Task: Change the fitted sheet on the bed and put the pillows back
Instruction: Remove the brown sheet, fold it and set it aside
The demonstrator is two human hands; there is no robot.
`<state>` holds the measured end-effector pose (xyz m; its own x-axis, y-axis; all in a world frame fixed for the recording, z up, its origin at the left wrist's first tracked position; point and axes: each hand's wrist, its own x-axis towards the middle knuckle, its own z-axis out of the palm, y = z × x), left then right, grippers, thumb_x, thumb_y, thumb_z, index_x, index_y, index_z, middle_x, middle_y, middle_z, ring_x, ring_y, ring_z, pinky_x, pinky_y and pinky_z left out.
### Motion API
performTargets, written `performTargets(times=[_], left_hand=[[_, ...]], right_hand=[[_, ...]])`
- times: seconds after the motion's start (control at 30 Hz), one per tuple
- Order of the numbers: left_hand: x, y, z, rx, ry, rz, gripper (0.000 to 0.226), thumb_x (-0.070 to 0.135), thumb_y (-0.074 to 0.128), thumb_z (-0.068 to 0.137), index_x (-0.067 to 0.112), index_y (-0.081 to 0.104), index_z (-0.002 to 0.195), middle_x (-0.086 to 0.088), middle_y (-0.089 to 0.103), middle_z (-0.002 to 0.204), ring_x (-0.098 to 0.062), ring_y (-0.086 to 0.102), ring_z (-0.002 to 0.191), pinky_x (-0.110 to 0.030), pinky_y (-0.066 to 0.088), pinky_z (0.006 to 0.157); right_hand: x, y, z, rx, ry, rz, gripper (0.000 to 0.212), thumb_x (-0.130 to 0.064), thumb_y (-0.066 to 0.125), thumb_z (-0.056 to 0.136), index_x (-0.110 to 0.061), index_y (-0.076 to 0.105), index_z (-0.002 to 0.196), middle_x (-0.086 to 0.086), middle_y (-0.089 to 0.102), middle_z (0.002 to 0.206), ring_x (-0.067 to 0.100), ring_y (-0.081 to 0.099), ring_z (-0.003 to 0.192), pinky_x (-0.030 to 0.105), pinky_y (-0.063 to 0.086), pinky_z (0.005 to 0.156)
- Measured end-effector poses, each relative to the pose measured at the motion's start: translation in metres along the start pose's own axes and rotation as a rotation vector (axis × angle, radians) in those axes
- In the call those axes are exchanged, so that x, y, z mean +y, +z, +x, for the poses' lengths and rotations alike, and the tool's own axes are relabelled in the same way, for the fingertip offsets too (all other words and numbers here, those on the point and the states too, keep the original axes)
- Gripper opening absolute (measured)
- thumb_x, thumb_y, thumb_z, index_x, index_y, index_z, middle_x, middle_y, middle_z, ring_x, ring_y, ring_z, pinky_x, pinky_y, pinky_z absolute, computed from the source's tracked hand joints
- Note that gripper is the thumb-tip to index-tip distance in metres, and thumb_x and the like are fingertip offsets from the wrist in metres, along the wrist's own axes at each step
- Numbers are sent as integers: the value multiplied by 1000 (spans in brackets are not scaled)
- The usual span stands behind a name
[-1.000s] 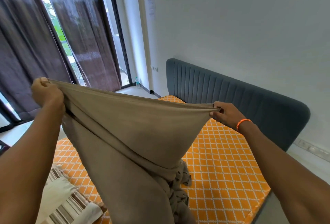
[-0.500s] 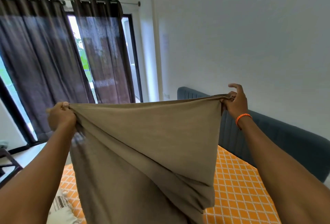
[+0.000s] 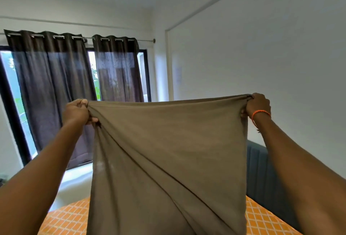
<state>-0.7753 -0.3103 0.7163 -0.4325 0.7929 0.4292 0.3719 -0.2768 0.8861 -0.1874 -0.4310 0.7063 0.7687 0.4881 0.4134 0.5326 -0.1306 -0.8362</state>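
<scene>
Spreading stage now: taupe fitted sheet point(image 3: 168, 156) up in the air, stretched taut between both fists, draping down over the orange-checked mattress point(image 3: 262, 219) at 6 o'clock. Left hand point(image 3: 76, 112) at 9 o'clock, grip clamped round a bunched edge. Right hand point(image 3: 258, 104) at 3 o'clock, grip curled tight on the opposite end, orange wristband point(image 3: 261, 113) showing. Dark curtains point(image 3: 56, 88) off at 10 o'clock, blue headboard point(image 3: 262, 169) low at 4 o'clock. Pillows nowhere in view. Next, probably: fling outward and down, settle flat, then hunt for corners to hook over the mattress.
</scene>
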Motion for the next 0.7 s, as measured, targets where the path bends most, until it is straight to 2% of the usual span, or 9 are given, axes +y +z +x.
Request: performTargets(times=[0.07,0.13,0.2,0.33,0.43,0.5,0.6,0.63,0.7], left_hand=[[24,6,6,13,18,-33,30,32,47,111,17,63,91,-15,62,70,-11,58,30,-17,39,29],[43,7,13,50,60,-62,40,29,46,111,15,57,76,-16,58,70,-9,50,26,-15,32,28],[68,4,11,93,47,-98,40,27,46,111,18,57,73,-16,59,74,-6,46,26,-16,33,28],[119,-1,-3,202,131,-115,30,23,45,110,25,62,85,-4,64,80,-15,65,54,-20,54,48],[133,2,-6,22,32,-136,38,4,37,107,24,56,82,-7,66,69,-12,61,35,-19,44,31],[137,4,-9,86,109,-139,38,11,37,111,23,56,80,-16,67,70,-6,61,35,-22,49,32],[143,1,-14,286,267,-122,34,28,36,114,18,57,89,-16,63,76,1,64,46,-17,54,48],[146,1,-13,296,266,-118,33,33,37,114,17,60,95,-17,67,82,-7,69,50,-28,62,58],[151,0,-5,269,273,-43,34,37,41,112,16,66,102,-18,72,97,-30,76,78,-49,63,78]], right_hand=[[-19,-7,13,-112,188,380,28,-4,36,97,2,59,112,28,69,65,38,72,53,41,60,49],[-35,-18,29,-167,227,553,26,-5,34,104,5,54,117,24,63,50,33,67,40,30,49,33],[-48,-30,44,-172,145,594,31,-5,32,105,9,56,117,29,66,59,30,68,43,27,48,33],[-73,-49,58,-56,-77,647,29,-3,33,97,-14,58,88,30,71,83,31,74,58,30,51,38],[-86,-61,68,-232,-15,599,28,1,36,99,-2,63,93,31,70,90,30,72,51,30,52,37],[-89,-70,76,-213,-3,718,28,4,31,100,2,57,89,33,66,93,26,73,52,30,55,41],[-92,-75,85,-161,-46,902,30,-2,33,102,-15,60,96,14,73,99,23,78,81,34,63,58],[-93,-75,90,-159,-35,903,30,-5,34,101,-18,61,96,13,74,100,25,78,85,36,62,58],[-97,-76,96,-130,-18,860,31,-8,32,99,-16,61,95,20,74,99,29,78,81,37,61,54]])
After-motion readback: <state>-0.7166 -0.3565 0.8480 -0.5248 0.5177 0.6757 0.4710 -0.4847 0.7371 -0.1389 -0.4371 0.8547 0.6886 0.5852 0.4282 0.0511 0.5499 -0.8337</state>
